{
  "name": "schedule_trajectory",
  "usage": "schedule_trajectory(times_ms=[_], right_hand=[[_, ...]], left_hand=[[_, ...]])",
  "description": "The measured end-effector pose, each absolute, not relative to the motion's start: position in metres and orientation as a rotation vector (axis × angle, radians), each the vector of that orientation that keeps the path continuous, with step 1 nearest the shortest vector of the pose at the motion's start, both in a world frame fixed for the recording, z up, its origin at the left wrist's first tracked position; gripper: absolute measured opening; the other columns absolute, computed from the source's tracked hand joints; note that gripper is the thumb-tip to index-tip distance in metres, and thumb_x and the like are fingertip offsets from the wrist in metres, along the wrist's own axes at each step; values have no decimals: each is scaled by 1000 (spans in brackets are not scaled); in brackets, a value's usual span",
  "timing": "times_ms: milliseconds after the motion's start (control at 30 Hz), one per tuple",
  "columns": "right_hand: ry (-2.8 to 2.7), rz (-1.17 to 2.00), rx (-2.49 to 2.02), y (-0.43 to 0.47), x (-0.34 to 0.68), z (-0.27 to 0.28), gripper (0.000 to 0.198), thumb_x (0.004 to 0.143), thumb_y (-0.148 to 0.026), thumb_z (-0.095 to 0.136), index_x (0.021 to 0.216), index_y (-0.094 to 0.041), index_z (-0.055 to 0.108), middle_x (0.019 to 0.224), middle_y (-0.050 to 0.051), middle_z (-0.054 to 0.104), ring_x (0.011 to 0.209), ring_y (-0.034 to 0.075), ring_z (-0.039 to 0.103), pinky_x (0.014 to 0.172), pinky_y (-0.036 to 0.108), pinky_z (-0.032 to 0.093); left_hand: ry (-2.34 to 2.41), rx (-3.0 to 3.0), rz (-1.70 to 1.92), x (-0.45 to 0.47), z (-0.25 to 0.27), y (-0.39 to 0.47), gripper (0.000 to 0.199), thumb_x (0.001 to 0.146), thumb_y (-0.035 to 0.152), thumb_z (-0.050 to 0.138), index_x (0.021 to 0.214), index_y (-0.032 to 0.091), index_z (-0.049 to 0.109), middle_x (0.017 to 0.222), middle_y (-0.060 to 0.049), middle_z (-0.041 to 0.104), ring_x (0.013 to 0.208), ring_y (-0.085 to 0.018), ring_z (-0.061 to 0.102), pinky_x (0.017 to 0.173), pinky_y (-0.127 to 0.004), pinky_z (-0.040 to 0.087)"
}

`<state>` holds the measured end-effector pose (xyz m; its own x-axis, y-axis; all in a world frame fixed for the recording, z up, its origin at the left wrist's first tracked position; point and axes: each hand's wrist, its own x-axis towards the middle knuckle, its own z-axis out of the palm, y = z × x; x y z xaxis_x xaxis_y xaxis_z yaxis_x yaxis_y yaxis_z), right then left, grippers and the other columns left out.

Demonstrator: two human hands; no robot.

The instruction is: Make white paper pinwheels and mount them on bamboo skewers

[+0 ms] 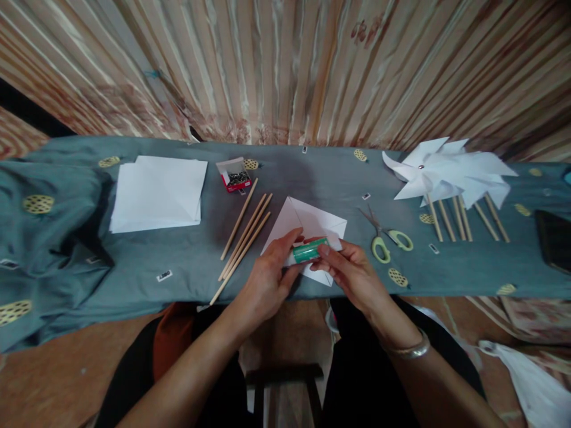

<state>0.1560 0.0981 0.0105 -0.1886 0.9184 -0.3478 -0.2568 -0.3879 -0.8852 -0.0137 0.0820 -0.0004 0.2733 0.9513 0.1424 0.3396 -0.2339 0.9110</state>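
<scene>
Both hands meet over a folded white paper square (312, 223) lying on the grey-blue cloth. A small green glue stick (308, 251) is held between them: my left hand (270, 279) grips its left end with thumb and fingers, and my right hand (352, 273) pinches its right end. A silver bangle sits on my right wrist. Several thin wooden sticks (245, 238) lie just left of the paper.
A stack of white paper sheets (158, 193) lies at the left. A small red box of pins (234, 175) stands behind the sticks. Green-handled scissors (388, 238) lie right of the paper. Finished white paper pinwheels on sticks (450, 175) rest at the right, a dark phone (555, 238) beyond.
</scene>
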Motion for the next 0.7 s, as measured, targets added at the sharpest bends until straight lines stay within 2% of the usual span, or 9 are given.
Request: schedule_trajectory(times_ms=[200, 333, 433, 567, 700], right_hand=[[-970, 1693, -1208, 93, 146, 12, 32, 64, -51, 81, 70, -20, 75, 66, 0, 71, 59, 12, 60, 59, 24, 49], [-1155, 1646, -1209, 96, 144, 16, 36, 69, -52, 76, 84, -20, 76, 75, 4, 74, 65, 14, 62, 61, 27, 49], [-1341, 1385, -1297, 105, 158, 18, 34, 75, -47, 71, 96, -20, 74, 89, 7, 75, 73, 17, 65, 67, 30, 51], [-1685, 857, -1505, 111, 188, 18, 30, 84, -41, 60, 101, -19, 71, 97, 9, 74, 76, 21, 67, 74, 38, 53], [-2088, 568, -1479, 102, 207, 13, 26, 89, -30, 53, 106, -19, 70, 106, 10, 73, 97, 27, 68, 91, 45, 52]], left_hand=[[1167, 1707, 1022, -18, 8, 75, 30, 88, 21, 58, 117, 17, 60, 115, -11, 67, 109, -21, 62, 98, -38, 48], [1278, 1625, 1081, -42, 3, 79, 29, 85, 24, 61, 114, 20, 64, 112, -8, 68, 105, -21, 63, 96, -37, 49], [1558, 1524, 1158, -77, -5, 87, 32, 83, 30, 61, 113, 18, 63, 113, -10, 67, 104, -24, 63, 94, -38, 49], [1867, 1647, 1069, -120, -17, 94, 34, 80, 30, 56, 110, 15, 64, 114, -11, 66, 110, -27, 58, 99, -43, 44], [2012, 1826, 899, -138, -21, 92, 34, 79, 30, 55, 106, 15, 67, 115, -12, 67, 115, -31, 54, 103, -48, 41]])
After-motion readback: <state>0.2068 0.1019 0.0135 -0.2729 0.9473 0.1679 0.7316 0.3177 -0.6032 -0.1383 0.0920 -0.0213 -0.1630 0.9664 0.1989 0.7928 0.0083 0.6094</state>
